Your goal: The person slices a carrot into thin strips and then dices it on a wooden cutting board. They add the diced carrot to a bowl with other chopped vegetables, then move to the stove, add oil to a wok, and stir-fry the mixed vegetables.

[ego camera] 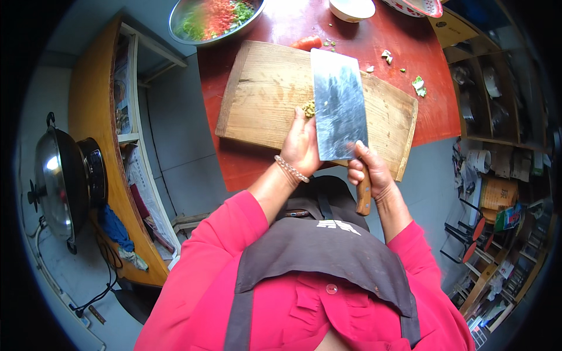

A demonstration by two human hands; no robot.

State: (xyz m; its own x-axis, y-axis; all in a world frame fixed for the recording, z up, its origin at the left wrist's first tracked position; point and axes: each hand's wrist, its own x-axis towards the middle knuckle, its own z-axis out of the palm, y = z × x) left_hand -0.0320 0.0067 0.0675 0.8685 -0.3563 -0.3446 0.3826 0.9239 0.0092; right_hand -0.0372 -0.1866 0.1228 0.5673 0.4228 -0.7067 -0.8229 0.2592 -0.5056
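My right hand [372, 171] grips the wooden handle of a cleaver [340, 105], whose broad metal blade points away from me over a wooden cutting board [268, 83]. Beside the blade's left edge my left hand [303, 142] is cupped, palm turned towards the blade, with its fingers partly hidden behind it. A small heap of chopped yellowish-green pieces [308, 108] lies at my left fingertips, partly covered by the blade. Whether my left hand holds any of the pieces cannot be told. An orange carrot piece [307, 42] lies just beyond the board's far edge.
The board rests on a red table [432, 118]. A metal bowl [215, 41] of chopped green and orange vegetables stands at the far left, a white bowl [352, 11] and a red-rimmed basin [432, 9] at the far side. Vegetable scraps [419, 86] lie on the right.
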